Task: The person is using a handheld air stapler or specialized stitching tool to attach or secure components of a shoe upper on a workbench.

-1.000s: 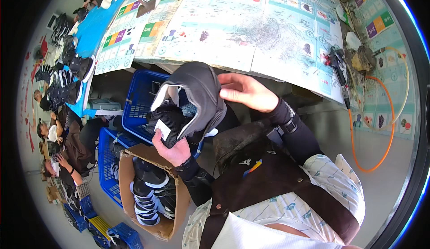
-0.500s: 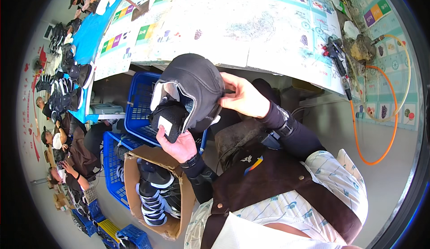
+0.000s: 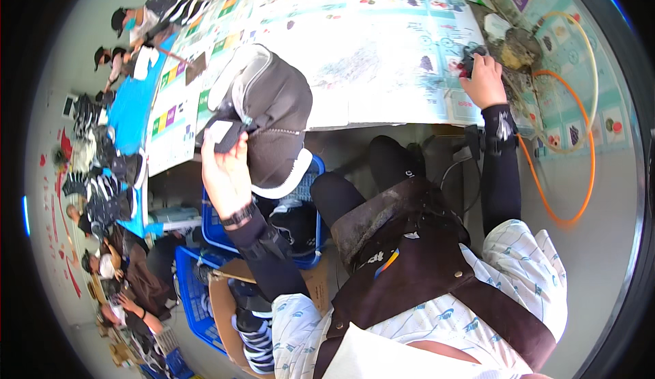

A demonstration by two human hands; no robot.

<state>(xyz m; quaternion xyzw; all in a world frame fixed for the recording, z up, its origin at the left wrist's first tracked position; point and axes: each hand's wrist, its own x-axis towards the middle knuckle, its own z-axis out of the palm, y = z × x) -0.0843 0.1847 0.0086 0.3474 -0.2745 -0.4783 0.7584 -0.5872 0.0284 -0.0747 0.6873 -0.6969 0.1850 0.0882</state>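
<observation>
My left hand (image 3: pixel 228 178) is closed on the tongue of a black shoe (image 3: pixel 276 96), thumb near the tongue's white label. Tilted above the table's front edge, the shoe shows its pale inner lining and a white sole edge at the lower right. My right hand (image 3: pixel 486 82) reaches to the table's right side, fingers closed around a black-and-red hand tool (image 3: pixel 471 57). Most of that tool is hidden by the hand.
An orange hose (image 3: pixel 592 167) loops down at the right. Below the table (image 3: pixel 382 99) stand blue baskets (image 3: pixel 193 297) and a cardboard box (image 3: pixel 225 311) with striped shoes. Several people work along the left, beside a blue table (image 3: pixel 133 109) lined with shoes.
My right hand has left the shoe and moved right to the hand tool, closing on it. My left hand has raised the shoe, which has turned to show its white sole.
</observation>
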